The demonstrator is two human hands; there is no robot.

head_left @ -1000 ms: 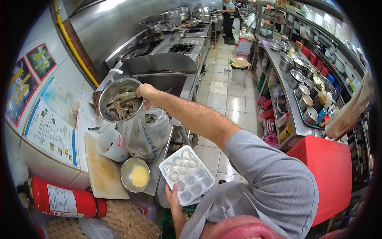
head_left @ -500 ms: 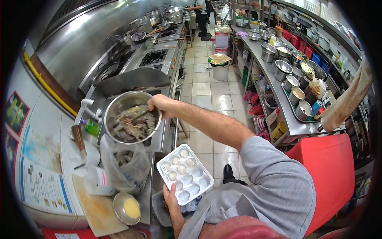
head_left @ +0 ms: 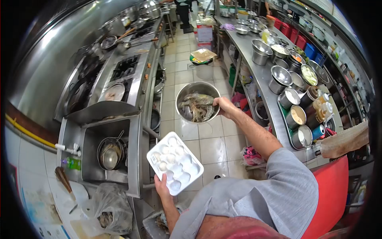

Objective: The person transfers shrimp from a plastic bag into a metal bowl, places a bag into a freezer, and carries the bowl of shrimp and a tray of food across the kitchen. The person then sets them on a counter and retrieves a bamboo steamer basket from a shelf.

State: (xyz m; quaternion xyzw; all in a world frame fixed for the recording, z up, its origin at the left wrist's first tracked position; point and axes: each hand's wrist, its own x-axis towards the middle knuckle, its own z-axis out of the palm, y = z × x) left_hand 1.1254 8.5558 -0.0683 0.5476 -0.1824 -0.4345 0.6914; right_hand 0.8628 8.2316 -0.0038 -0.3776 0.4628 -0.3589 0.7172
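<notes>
My right hand (head_left: 225,106) grips the rim of a round steel bowl (head_left: 179,92), held out over the tiled floor. Inside the bowl lie several raw shrimp (head_left: 197,106). Lower and to the left, my left hand (head_left: 163,186) is closed on the near edge of a white plastic tray (head_left: 187,173) with round hollows. Several pale round balls (head_left: 171,158) sit in the hollows on its left and far side, while other hollows hold nothing.
At left are a steel sink (head_left: 91,159) with pans, a stove (head_left: 127,63) and a plastic bag (head_left: 115,207). A steel counter (head_left: 246,51) with bowls and bottles runs along the right. A red box (head_left: 328,191) stands close behind my right arm. A person (head_left: 183,14) stands far ahead.
The bowl in my right hand has moved right, away from the plastic bag and sink, over the aisle. My view has turned right. The tray stays in my left hand.
</notes>
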